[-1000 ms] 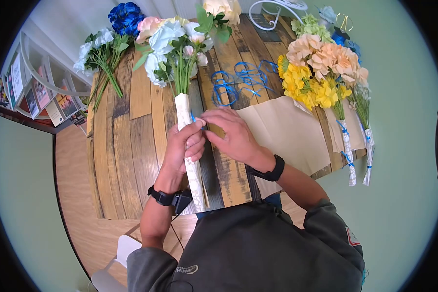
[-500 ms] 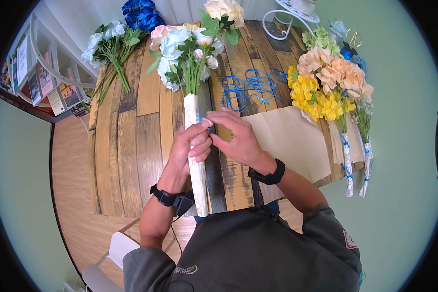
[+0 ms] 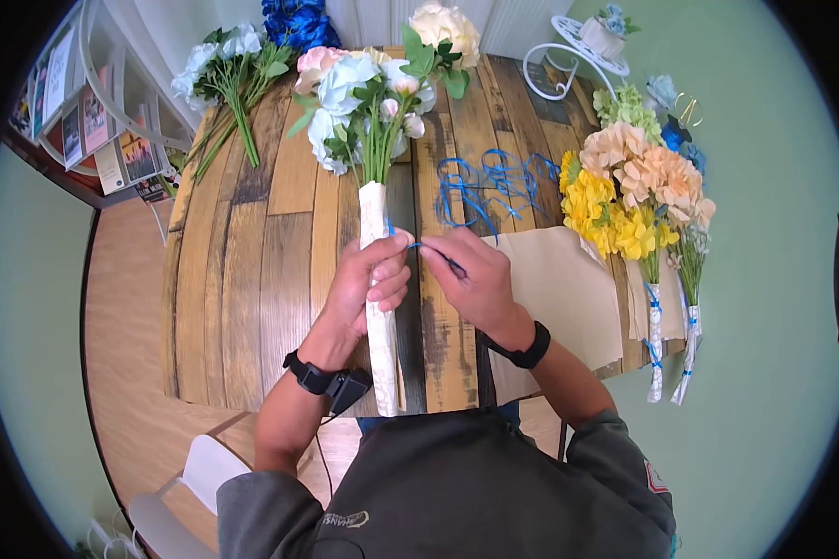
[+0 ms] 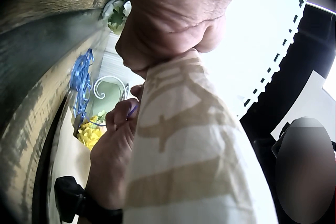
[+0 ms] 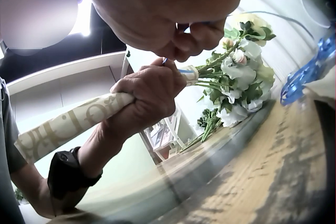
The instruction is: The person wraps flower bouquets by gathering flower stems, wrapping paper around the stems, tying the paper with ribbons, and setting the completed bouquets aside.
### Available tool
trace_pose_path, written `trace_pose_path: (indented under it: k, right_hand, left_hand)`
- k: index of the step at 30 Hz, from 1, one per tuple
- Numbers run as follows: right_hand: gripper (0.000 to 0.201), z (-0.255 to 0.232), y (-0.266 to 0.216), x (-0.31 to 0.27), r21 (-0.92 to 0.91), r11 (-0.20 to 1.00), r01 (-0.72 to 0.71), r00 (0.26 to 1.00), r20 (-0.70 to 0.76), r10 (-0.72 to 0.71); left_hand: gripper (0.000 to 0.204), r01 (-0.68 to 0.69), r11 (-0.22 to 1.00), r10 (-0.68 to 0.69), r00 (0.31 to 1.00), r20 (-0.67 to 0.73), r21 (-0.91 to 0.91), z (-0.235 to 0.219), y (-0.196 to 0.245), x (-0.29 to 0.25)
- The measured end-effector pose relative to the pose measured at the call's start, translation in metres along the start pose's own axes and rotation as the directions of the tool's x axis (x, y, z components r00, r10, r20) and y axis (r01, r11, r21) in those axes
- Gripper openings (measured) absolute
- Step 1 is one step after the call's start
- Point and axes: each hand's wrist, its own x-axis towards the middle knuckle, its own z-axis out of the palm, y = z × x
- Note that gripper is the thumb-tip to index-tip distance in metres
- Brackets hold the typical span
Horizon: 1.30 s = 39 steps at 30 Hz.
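My left hand (image 3: 375,278) grips the stems of an artificial bouquet (image 3: 345,88), which are wrapped in white printed paper (image 3: 380,359). White, pale blue and pink blooms top it, pointing away from me. The left thumb lies at a short stretch of blue ribbon (image 3: 414,246) on the wrap's right side. Just right of that thumb, my right hand (image 3: 473,282) pinches the ribbon between thumb and curled fingers. In the right wrist view, blue ribbon (image 5: 186,71) crosses the wrap near its upper edge, above the left hand (image 5: 147,95).
Loose blue ribbon (image 3: 494,186) lies tangled beyond my right hand. Brown paper (image 3: 559,307) is spread to the right, beside wrapped yellow flowers (image 3: 615,210) and peach flowers (image 3: 662,172). Pale blue stems (image 3: 238,93) lie at the back left; a white metal stand (image 3: 555,70) is at the back right.
My right hand's fingers, loosely spread by the left thumb before, have closed on the ribbon and drawn slightly right. The left hand keeps its grip. The head view has shifted a little.
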Motion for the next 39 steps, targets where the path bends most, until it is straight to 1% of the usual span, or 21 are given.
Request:
trace_pose_path:
  k: [2, 3, 5, 9, 10, 11, 13, 15, 16, 18, 21, 22, 24, 26, 29, 31, 32, 34, 36, 37, 39]
  right_hand:
    - [0.015, 0.000, 0.004, -0.001, -0.099, 0.989, 0.109, 0.994, -0.009, -0.110]
    - [0.015, 0.000, 0.003, 0.000, -0.098, 0.989, 0.108, 0.994, -0.015, -0.110]
    - [0.012, -0.001, 0.000, 0.001, -0.023, 0.997, 0.074, 0.996, -0.040, -0.075]
    - [0.008, -0.011, 0.006, 0.006, -0.060, 0.997, -0.054, 0.997, -0.051, 0.051]
    - [0.009, -0.011, 0.013, 0.007, 0.088, 0.966, -0.244, 0.965, -0.071, 0.251]
    - [0.011, -0.012, 0.020, 0.008, 0.237, 0.877, -0.418, 0.894, -0.063, 0.443]
    - [0.016, -0.021, 0.033, 0.015, 0.302, 0.848, -0.435, 0.882, -0.045, 0.469]
    - [0.016, -0.033, 0.032, 0.025, 0.387, 0.545, -0.743, 0.660, 0.294, 0.691]
    - [0.016, -0.034, 0.035, 0.027, 0.399, 0.543, -0.739, 0.662, 0.282, 0.694]
    - [0.012, -0.035, 0.037, 0.033, 0.589, 0.299, -0.750, 0.622, 0.476, 0.622]
    - [0.012, -0.034, 0.026, 0.049, 0.628, 0.220, -0.747, 0.612, 0.518, 0.598]
    - [0.012, -0.029, 0.023, 0.050, 0.631, 0.217, -0.745, 0.613, 0.520, 0.595]
    - [0.017, -0.020, 0.018, 0.050, 0.583, 0.123, -0.803, 0.525, 0.594, 0.610]
    - [0.017, -0.019, 0.013, 0.051, 0.603, 0.107, -0.791, 0.527, 0.582, 0.619]
    - [0.015, -0.017, 0.022, 0.058, 0.695, 0.043, -0.717, 0.556, 0.534, 0.637]
    - [0.014, -0.016, 0.027, 0.060, 0.766, -0.005, -0.643, 0.583, 0.493, 0.645]
    - [0.013, -0.014, 0.024, 0.058, 0.748, -0.030, -0.662, 0.564, 0.525, 0.637]
    - [0.013, -0.010, 0.017, 0.053, 0.722, -0.053, -0.690, 0.545, 0.566, 0.619]
    - [0.017, -0.011, 0.010, 0.049, 0.672, -0.105, -0.733, 0.506, 0.642, 0.576]
    - [0.017, -0.011, 0.010, 0.049, 0.664, -0.104, -0.741, 0.502, 0.650, 0.571]
    - [0.018, -0.011, 0.010, 0.048, 0.683, -0.076, -0.726, 0.506, 0.606, 0.613]
  left_hand:
    - [0.009, -0.006, 1.000, 0.006, 1.000, -0.003, 0.005, 0.000, 0.001, 0.000]
    - [0.009, -0.010, 1.000, 0.010, 1.000, -0.008, 0.003, 0.000, 0.001, 0.001]
    - [0.008, -0.030, 0.999, 0.031, 0.999, -0.020, 0.028, -0.003, -0.001, 0.003]
    - [0.014, -0.095, 0.986, 0.110, 0.989, -0.102, 0.139, 0.002, -0.001, 0.003]
    - [0.014, -0.094, 0.985, 0.109, 0.989, -0.100, 0.144, 0.003, -0.001, 0.004]
    - [0.016, -0.120, 0.969, 0.153, 0.978, -0.143, 0.215, 0.004, -0.003, 0.004]
    - [0.018, -0.133, 0.944, 0.192, 0.966, -0.173, 0.303, 0.006, -0.005, 0.004]
    - [0.017, -0.148, 0.901, 0.250, 0.946, -0.208, 0.409, 0.008, -0.007, 0.003]
    - [0.017, -0.142, 0.896, 0.244, 0.949, -0.199, 0.420, 0.009, -0.009, 0.002]
    - [0.016, -0.179, 0.836, 0.307, 0.936, -0.171, 0.518, 0.011, -0.012, 0.000]
    - [0.016, -0.187, 0.805, 0.299, 0.947, -0.113, 0.562, 0.014, -0.018, -0.006]
    - [0.025, -0.207, 0.774, 0.322, 0.943, -0.090, 0.598, 0.017, -0.022, -0.007]
    - [0.036, -0.260, 0.726, 0.353, 0.935, -0.020, 0.637, 0.017, -0.027, -0.008]
    - [0.040, -0.300, 0.678, 0.400, 0.917, 0.006, 0.671, 0.014, -0.028, -0.009]
    - [0.044, -0.271, 0.629, 0.358, 0.933, 0.039, 0.729, 0.012, -0.028, -0.013]
    - [0.033, -0.348, 0.524, 0.417, 0.901, 0.121, 0.777, 0.007, -0.034, -0.011]
    - [0.033, -0.352, 0.521, 0.421, 0.899, 0.125, 0.778, 0.006, -0.034, -0.010]
    - [0.016, -0.370, 0.441, 0.486, 0.864, 0.128, 0.818, 0.005, -0.035, -0.009]
    - [0.015, -0.400, 0.380, 0.533, 0.832, 0.156, 0.834, 0.008, -0.032, -0.009]
    - [0.015, -0.424, 0.320, 0.562, 0.805, 0.190, 0.847, 0.010, -0.031, -0.009]
    - [0.015, -0.426, 0.299, 0.570, 0.797, 0.198, 0.854, 0.012, -0.028, -0.012]
